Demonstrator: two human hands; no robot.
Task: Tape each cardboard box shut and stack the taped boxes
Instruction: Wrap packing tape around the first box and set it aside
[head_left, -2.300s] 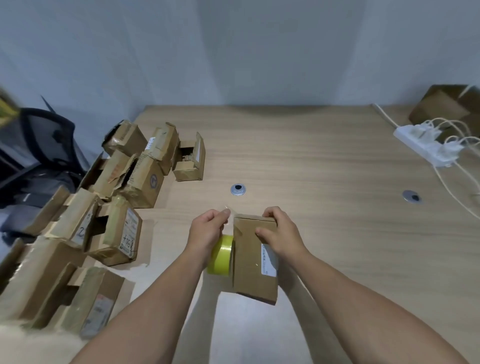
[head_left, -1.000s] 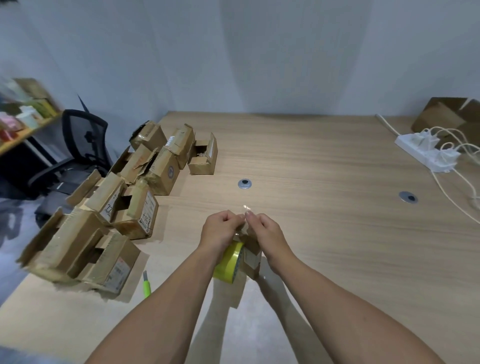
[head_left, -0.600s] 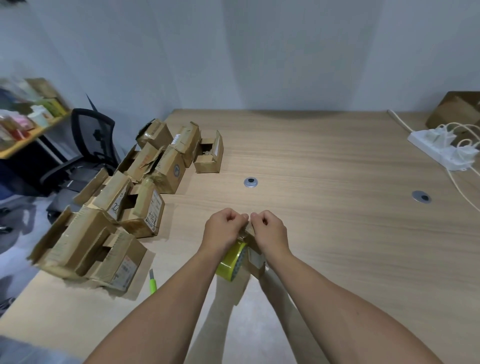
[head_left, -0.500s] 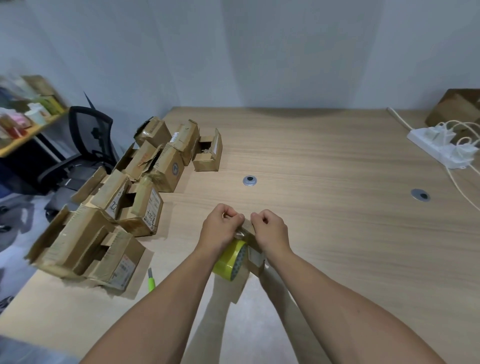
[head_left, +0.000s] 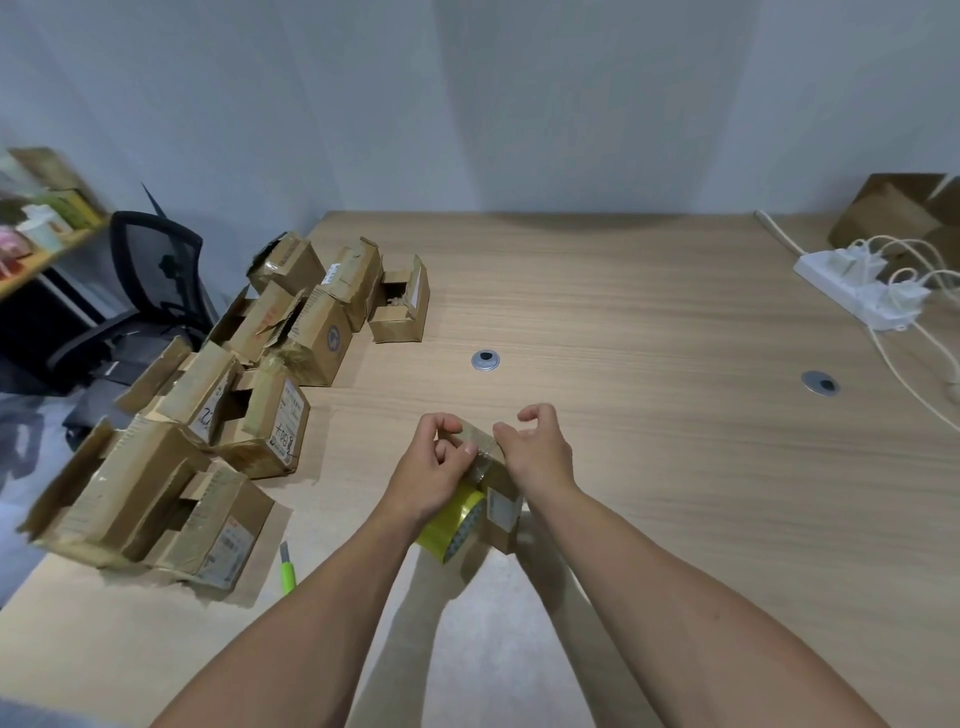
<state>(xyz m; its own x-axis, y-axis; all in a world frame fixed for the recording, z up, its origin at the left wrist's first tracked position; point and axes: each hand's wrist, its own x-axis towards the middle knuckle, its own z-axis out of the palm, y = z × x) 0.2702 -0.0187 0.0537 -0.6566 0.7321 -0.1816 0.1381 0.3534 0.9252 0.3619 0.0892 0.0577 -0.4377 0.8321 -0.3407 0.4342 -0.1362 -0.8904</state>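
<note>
Progress: early, nothing stacked | box (head_left: 501, 512) near centre, mid-taping | my left hand (head_left: 428, 475) pinches tape roll (head_left: 452, 522) strip onto it | my right hand (head_left: 540, 457) touches it, grip unclear | open boxes (head_left: 171, 467) wait left

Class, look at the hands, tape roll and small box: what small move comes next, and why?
Probably draw the tape roll down the near face of the cardboard box: the left hand pins tape on its top, the roll sits against it, and the right hand grips the box.
</note>
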